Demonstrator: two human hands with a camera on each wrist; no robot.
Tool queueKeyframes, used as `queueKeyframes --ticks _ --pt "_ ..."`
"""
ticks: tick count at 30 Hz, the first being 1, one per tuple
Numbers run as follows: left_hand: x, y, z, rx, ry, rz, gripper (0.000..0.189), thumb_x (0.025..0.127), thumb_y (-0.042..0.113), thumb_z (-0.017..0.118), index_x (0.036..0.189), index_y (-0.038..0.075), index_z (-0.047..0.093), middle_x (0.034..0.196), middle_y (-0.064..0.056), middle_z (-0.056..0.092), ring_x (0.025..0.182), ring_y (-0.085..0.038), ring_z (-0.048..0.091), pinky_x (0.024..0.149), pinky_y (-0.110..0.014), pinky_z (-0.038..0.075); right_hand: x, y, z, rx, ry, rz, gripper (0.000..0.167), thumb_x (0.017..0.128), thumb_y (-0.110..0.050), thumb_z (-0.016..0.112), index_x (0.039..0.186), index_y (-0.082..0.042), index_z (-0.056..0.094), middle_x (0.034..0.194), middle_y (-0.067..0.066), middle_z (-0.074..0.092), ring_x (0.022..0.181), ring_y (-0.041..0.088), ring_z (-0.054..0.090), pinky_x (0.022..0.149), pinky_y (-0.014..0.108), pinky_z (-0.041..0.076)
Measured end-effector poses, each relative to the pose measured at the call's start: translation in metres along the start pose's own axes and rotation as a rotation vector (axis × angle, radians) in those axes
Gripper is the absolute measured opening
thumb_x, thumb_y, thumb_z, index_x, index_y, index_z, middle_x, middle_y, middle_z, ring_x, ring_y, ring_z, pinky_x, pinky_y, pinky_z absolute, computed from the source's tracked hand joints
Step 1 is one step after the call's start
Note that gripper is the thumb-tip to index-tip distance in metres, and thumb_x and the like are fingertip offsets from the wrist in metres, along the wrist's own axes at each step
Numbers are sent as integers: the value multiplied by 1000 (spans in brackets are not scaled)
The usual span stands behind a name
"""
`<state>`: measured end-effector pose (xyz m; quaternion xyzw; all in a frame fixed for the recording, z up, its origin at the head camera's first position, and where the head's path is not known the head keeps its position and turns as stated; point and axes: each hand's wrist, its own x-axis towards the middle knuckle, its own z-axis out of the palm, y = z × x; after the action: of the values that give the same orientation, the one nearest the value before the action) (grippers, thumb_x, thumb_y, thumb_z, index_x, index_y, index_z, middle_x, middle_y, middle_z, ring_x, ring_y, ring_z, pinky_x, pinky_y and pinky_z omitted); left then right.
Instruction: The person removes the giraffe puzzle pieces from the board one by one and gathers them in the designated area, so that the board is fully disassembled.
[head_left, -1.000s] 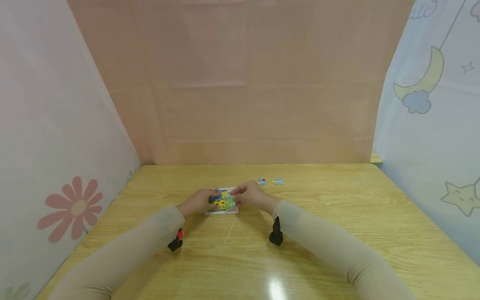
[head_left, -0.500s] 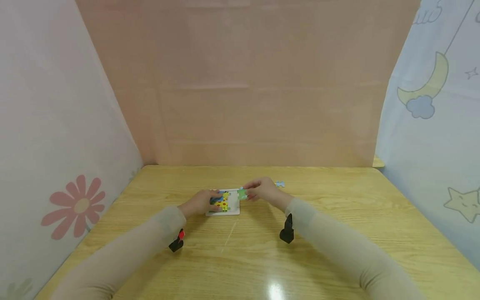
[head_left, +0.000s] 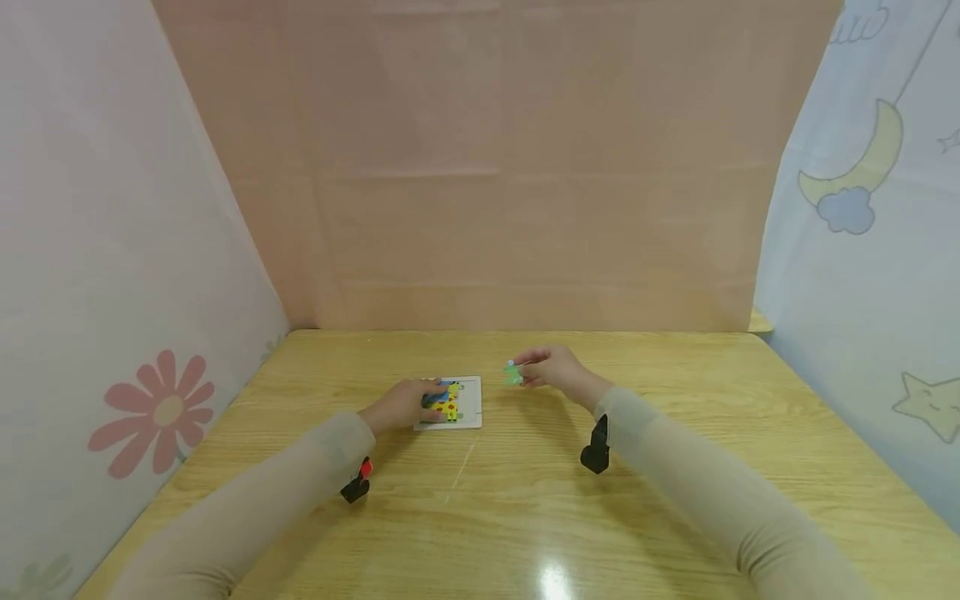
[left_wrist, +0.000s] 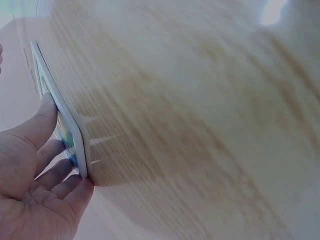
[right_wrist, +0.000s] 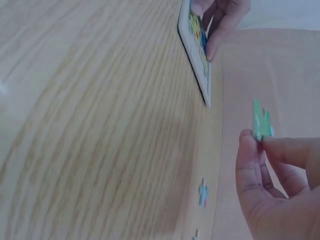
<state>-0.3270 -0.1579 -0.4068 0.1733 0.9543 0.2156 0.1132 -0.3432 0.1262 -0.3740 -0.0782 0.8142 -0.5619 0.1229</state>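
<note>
My left hand [head_left: 397, 406] rests on the left part of a puzzle board [head_left: 468, 422] with a white frame, its thumb and fingers spread over a giraffe picture [head_left: 450, 408]. In the left wrist view, thumb and fingertips touch the picture and the board's edge [left_wrist: 80, 140]. To the right, my right hand [head_left: 555, 368] holds a green puzzle piece [head_left: 513, 374] above the table, pinched between thumb and fingertips. The piece [right_wrist: 260, 122] stands upright in the right wrist view. The board's right part shows bare white.
In the right wrist view, a blue puzzle piece [right_wrist: 203, 194] lies on the table, and another piece [right_wrist: 196, 236] shows at the bottom edge. The right hand covers them in the head view. A pinkish curtain [head_left: 517, 208] hangs behind the wooden table [head_left: 465, 517].
My right hand has lifted the green puzzle piece off the board's right part and carried it right and away from me. The left hand stays on the board.
</note>
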Motion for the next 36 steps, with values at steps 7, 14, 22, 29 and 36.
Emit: queueKeyframes --ticks 7,14,22,29,36 --pt "6 3 2 19 -11 45 61 86 30 72 141 14 51 154 -7 38 143 -31 33 116 -47 29 -5 7 -18 -2 27 27 30 97 -4 54 125 7 59 116 21 64 99 34 65 95 45 52" --pt "7 0 3 1 -6 41 59 86 27 72 141 13 52 154 -6 38 144 -30 32 117 -47 28 -2 17 -33 -3 73 22 33 97 -6 56 127 8 57 122 25 62 98 34 67 94 44 53" --pt "5 -2 4 -5 -6 46 61 86 27 72 141 13 51 154 -6 38 144 -30 31 117 -47 27 -5 28 -57 -10 126 52 33 97 -8 56 126 8 57 114 17 65 93 24 67 96 42 52" --pt "8 1 1 13 0 54 61 86 27 72 141 13 51 154 -7 37 144 -30 31 117 -47 27 -12 32 -80 -31 152 55 34 98 -9 54 128 9 55 112 13 64 91 18 66 96 40 52" --pt "8 2 1 34 -12 42 61 87 29 71 142 14 50 155 -7 36 144 -31 32 116 -48 28 -18 35 -97 -49 181 61 35 98 -8 54 128 10 54 117 16 62 86 13 66 93 37 54"
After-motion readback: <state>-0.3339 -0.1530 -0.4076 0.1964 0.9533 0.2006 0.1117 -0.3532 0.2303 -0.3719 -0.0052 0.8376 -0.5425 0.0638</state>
